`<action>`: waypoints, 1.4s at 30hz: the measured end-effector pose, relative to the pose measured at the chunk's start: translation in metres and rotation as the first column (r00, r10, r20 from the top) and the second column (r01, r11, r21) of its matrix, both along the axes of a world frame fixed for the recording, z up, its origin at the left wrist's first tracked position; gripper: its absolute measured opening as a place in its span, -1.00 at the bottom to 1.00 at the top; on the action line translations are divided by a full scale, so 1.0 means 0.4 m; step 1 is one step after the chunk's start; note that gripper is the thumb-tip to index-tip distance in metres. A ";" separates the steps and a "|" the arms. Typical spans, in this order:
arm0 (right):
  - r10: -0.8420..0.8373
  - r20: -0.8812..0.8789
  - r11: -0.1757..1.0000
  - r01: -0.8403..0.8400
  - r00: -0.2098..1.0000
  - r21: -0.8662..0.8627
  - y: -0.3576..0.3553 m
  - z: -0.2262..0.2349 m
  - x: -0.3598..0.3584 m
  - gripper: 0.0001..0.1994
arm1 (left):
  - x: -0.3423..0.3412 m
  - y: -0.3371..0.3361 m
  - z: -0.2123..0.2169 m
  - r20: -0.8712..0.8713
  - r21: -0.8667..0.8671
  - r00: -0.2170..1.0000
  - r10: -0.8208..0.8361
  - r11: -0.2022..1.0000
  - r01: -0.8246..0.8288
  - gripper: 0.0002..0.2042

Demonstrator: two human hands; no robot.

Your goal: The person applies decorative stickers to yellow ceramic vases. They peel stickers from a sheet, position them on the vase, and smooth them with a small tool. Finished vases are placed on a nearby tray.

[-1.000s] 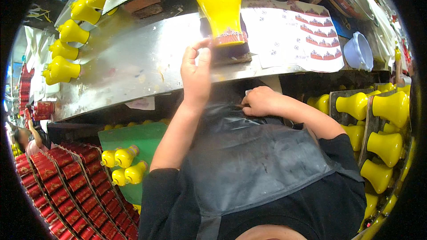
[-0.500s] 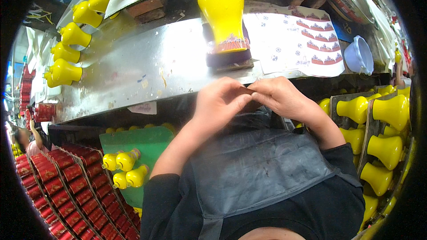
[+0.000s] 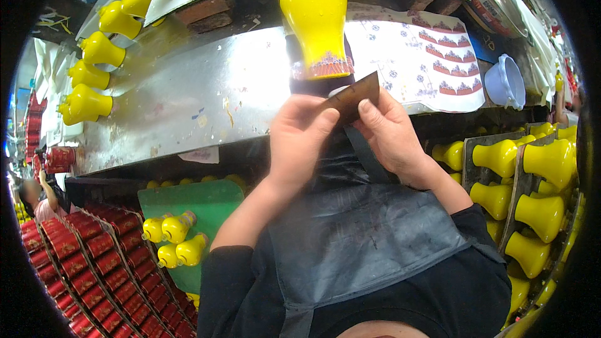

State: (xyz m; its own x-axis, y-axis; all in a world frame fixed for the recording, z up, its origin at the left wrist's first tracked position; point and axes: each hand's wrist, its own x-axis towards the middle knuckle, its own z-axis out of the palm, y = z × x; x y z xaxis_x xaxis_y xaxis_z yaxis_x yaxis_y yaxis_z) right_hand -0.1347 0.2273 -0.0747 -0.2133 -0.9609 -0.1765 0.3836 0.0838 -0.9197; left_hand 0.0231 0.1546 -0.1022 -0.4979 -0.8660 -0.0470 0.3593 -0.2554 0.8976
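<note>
Brown strip [image 3: 355, 99], thin and flat, is held at a slant just on the worker's side of the decorated yellow vase [image 3: 314, 19], which sits on a dark stand [image 3: 307, 86] and serves here as the landmark. The left hand [image 3: 297, 130] pinches the strip's lower left part between thumb and curled fingers; the right hand [image 3: 391, 133] grips it in the same way toward the other end, thumb on the near face, so neither hand has much spread. The strip overlaps the stand in view, yet whether it touches it I cannot tell. To the right of the vase lies a printed sheet [image 3: 452, 62], and beyond that a pale blue basin [image 3: 504, 81]; left of the vase stretches the metal tabletop [image 3: 169, 100]. With the hands so near the vase, I judge the chief risk to be a knock: a careless lift of the knuckles could jolt the stand and unseat it. The strip's raised corner could also scrape the patterned band [image 3: 330, 66] around its foot, smearing or tearing it if it is not firmly set.
</note>
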 end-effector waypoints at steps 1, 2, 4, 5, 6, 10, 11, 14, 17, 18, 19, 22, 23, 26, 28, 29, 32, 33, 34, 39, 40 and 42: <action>-0.057 0.033 0.998 0.058 0.998 -0.014 -0.007 0.000 -0.005 -0.58 | -0.001 -0.003 -0.003 0.069 -0.046 0.998 -0.013 0.999 0.016 -0.80; -0.112 0.066 0.993 0.114 0.992 -0.024 -0.013 0.001 -0.014 -0.57 | -0.001 -0.006 -0.006 0.121 -0.130 0.993 0.002 0.991 0.014 -0.73; -0.152 -0.148 0.975 0.124 0.977 -0.182 -0.029 0.015 -0.059 -0.60 | -0.007 -0.045 -0.020 0.213 -0.411 0.965 0.155 0.910 -0.056 -0.67; -0.220 -0.433 0.963 0.123 0.874 -0.241 -0.039 0.026 -0.087 -0.62 | -0.010 -0.069 -0.027 0.242 -0.538 0.941 0.235 0.840 -0.072 -0.63; -0.244 -0.548 0.957 0.107 0.800 -0.270 -0.047 0.039 -0.109 -0.57 | -0.011 -0.087 -0.034 0.334 -0.551 0.902 0.273 0.833 -0.049 -0.54; -0.147 -0.840 0.972 -0.083 0.522 -0.221 -0.091 0.090 -0.163 -0.57 | -0.057 -0.159 -0.069 0.364 -0.650 0.846 0.388 0.757 -0.068 -0.44; -0.088 -0.893 0.972 -0.159 0.442 -0.175 -0.103 0.101 -0.167 -0.59 | -0.066 -0.166 -0.075 0.360 -0.590 0.868 0.342 0.804 -0.072 -0.44; -0.140 -0.943 0.962 -0.184 0.302 -0.201 -0.136 0.108 -0.158 -0.69 | -0.090 -0.168 -0.086 0.323 -0.412 0.918 0.229 0.908 -0.082 -0.43; -0.142 -0.948 0.963 -0.182 0.285 -0.199 -0.162 0.099 -0.144 -0.77 | -0.098 -0.162 -0.090 0.299 -0.335 0.930 0.211 0.936 -0.105 -0.41; -0.105 -0.967 0.955 -0.246 0.232 -0.163 -0.174 0.093 -0.142 -0.78 | -0.098 -0.162 -0.090 0.297 -0.330 0.932 0.209 0.938 -0.105 -0.41; -0.099 -0.977 0.936 -0.315 0.186 -0.155 -0.184 0.092 -0.146 -0.78 | -0.099 -0.163 -0.090 0.289 -0.317 0.936 0.200 0.943 -0.103 -0.40; -0.307 -0.951 0.910 -0.277 0.044 -0.307 -0.218 0.078 -0.151 -0.77 | -0.098 -0.169 -0.090 0.388 -0.378 0.903 0.185 0.925 -0.027 -0.37; -0.323 -0.946 0.916 -0.255 -0.013 -0.309 -0.223 0.075 -0.153 -0.76 | -0.099 -0.169 -0.091 0.379 -0.374 0.907 0.183 0.927 -0.031 -0.36; -0.387 -0.921 0.863 -0.335 0.040 -0.377 -0.219 0.065 -0.149 -0.72 | -0.105 -0.169 -0.092 0.356 -0.347 0.916 0.183 0.936 -0.052 -0.34; -0.337 -0.933 0.853 -0.379 0.124 -0.358 -0.211 0.055 -0.144 -0.71 | -0.107 -0.166 -0.092 0.348 -0.326 0.921 0.176 0.944 -0.057 -0.33; -0.314 -0.946 0.902 -0.285 0.083 -0.325 -0.207 0.048 -0.141 -0.72 | -0.107 -0.165 -0.092 0.359 -0.338 0.916 0.182 0.939 -0.054 -0.34; -0.348 -0.938 0.930 -0.131 -0.010 -0.343 -0.201 0.032 -0.147 -0.72 | -0.101 -0.167 -0.093 0.403 -0.470 0.875 0.267 0.881 -0.052 -0.38; -0.402 -0.915 0.902 -0.154 0.037 -0.403 -0.199 0.026 -0.152 -0.72 | -0.099 -0.171 -0.094 0.419 -0.570 0.843 0.336 0.821 -0.044 -0.40; -0.403 -0.911 0.899 -0.150 0.083 -0.411 -0.189 0.019 -0.150 -0.73 | -0.095 -0.178 -0.095 0.420 -0.668 0.811 0.407 0.744 -0.028 -0.42; -0.304 -0.853 0.937 -0.025 0.424 -0.347 -0.164 -0.043 -0.131 -0.71 | -0.089 -0.199 -0.100 0.283 -0.454 0.933 0.221 0.888 -0.073 -0.49; -0.343 -0.855 0.936 0.060 0.390 -0.348 -0.167 -0.053 -0.136 -0.71 | -0.089 -0.195 -0.099 0.227 -0.375 0.957 0.183 0.923 -0.088 -0.51; -0.410 -0.843 0.912 0.162 0.349 -0.377 -0.171 -0.065 -0.141 -0.71 | -0.088 -0.188 -0.096 0.147 -0.268 0.981 0.125 0.960 -0.082 -0.55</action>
State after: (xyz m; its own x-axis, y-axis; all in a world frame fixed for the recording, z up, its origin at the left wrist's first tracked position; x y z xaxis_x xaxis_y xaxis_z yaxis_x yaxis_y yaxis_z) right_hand -0.1912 0.1587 -0.1008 -0.3933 -0.7878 0.4739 -0.7015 -0.0761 -0.7086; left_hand -0.0122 0.0795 -0.1408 -0.4090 -0.9054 0.1141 0.2167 0.0251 0.9759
